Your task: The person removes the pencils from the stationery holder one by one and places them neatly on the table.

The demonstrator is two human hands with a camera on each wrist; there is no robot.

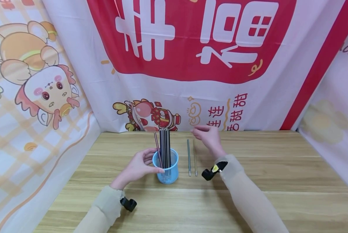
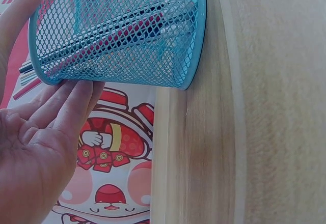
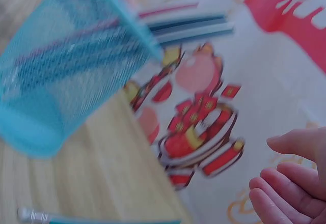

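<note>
A light blue mesh pencil cup (image 1: 171, 176) stands upright on the wooden table. My left hand (image 1: 140, 164) grips its side, the thumb at the front of the rim and the fingers behind. Inside lean a tight bunch of dark-striped pencils (image 1: 165, 145) and a reddish pencil (image 1: 156, 142); the mesh shows them through in the left wrist view. Right of the cup, a teal pencil (image 1: 189, 158) and a tan pencil (image 1: 195, 160) lie side by side. Above their far ends, my right hand (image 1: 208, 138) hovers with nothing in it, its fingers loosely bent and apart from the thumb.
A white cloth backdrop (image 1: 191, 94) with red printing hangs at the table's far edge. Patterned cloth (image 1: 13, 145) covers the left side, and another pale cloth (image 1: 334, 136) hangs on the right. The wooden table (image 1: 174, 207) extends toward me.
</note>
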